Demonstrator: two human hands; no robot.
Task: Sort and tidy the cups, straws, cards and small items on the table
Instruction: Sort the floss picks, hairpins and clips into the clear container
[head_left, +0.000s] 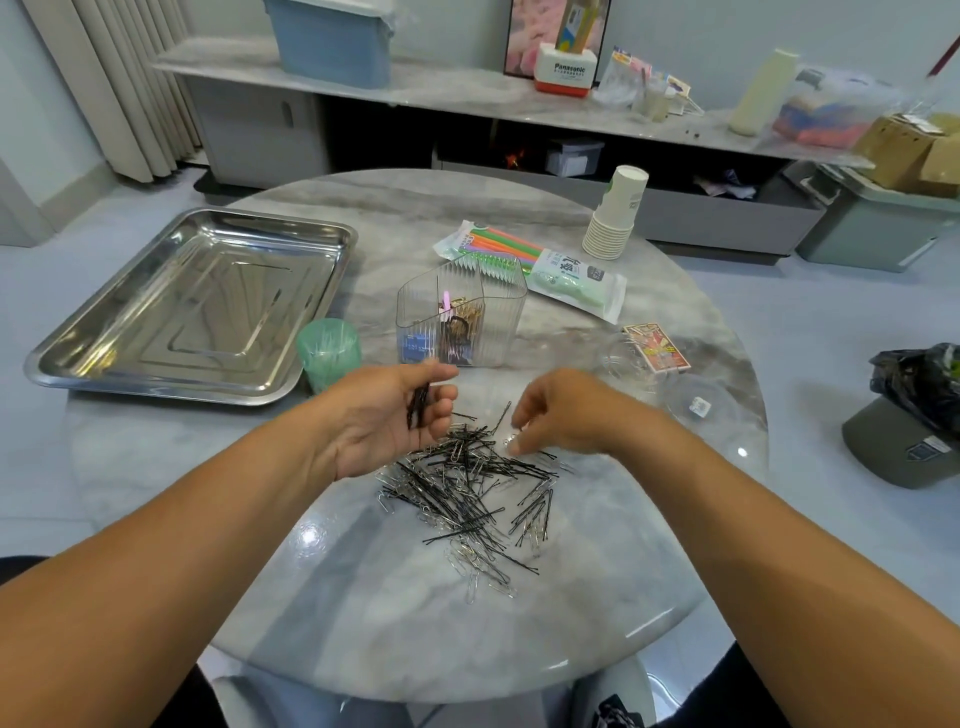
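Nearest, on the round marble table, a loose heap of black hairpins and silver paper clips. Just beyond, left hand palm-up, fingers curled around a small bundle of black hairpins. Right hand palm-down over the heap's far edge, fingertips pinching a silver clip. Farther back, a clear ribbed organizer holding assorted clips, beside a green toothpick tub. Left, a steel tray. Right, a card deck. Farthest, a straw packet and stacked paper cups.
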